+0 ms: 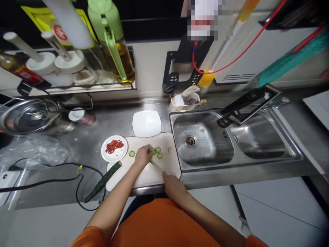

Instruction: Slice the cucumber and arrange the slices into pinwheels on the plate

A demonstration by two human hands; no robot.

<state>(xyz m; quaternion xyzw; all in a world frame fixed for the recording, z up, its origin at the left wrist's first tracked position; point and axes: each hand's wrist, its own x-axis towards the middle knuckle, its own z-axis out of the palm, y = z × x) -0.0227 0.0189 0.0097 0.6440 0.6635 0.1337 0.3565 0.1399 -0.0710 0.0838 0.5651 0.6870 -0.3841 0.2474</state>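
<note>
A pale cutting board (144, 176) lies on the steel counter beside the sink. My left hand (143, 155) rests on it with fingers curled, pinching a piece of cucumber at its tip. My right hand (172, 185) grips the handle of a knife (156, 167), whose blade points toward the left hand. Several cucumber slices (157, 152) lie just past the fingers, one more slice (132, 153) to the left. A long cucumber half (104, 181) hangs off the board's left edge.
A small round plate of chopped red chili (114, 148) sits left of the board, a square white plate (146, 123) behind it. A double sink (205, 140) with a black faucet (246, 104) lies to the right. Black cables (64, 178), a plastic bag and a pot lid (31, 116) occupy the left counter.
</note>
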